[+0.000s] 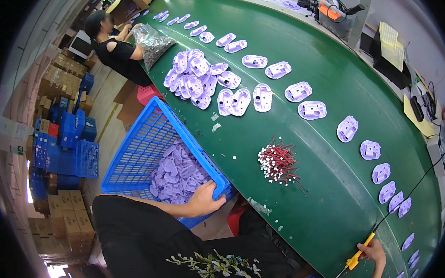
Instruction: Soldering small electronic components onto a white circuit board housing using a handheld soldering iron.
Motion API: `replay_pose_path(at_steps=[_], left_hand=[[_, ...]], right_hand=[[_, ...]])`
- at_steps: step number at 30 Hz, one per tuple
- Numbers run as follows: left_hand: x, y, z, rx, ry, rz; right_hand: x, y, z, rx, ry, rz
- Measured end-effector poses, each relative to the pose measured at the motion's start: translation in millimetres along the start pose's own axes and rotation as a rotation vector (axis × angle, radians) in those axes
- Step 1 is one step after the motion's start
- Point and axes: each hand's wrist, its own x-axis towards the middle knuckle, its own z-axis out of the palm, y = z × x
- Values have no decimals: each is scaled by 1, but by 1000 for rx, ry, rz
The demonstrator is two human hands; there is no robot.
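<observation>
My left hand [205,199] is closed round the near corner of a blue plastic crate [183,145], whose slatted walls hold a heap of light purple plastic shells [177,173]. At the lower right my right hand [374,253] grips a yellow soldering iron [359,252]. Its thin tip points down and left over the green table, and a black cord runs up from its back end. Between my hands, a bundle of short red wires with white connectors [279,161] lies on the table.
Purple shells [190,78] are piled on the green conveyor table [329,194]. More shells [347,128] stand in a long curved row. At the far left a person in black [117,51] handles a clear bag of small dark parts [153,45]. Cardboard boxes [69,208] stand behind.
</observation>
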Motion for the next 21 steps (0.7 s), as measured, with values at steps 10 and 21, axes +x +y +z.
replay_pose_path(at_steps=[10,21], left_hand=[[-5,-2,0,0,-1,-12],[-5,-15,7,-96,39,66]], right_hand=[[-6,-6,-3,-56,19,8],[-44,-50,-29,-263,264,-112]])
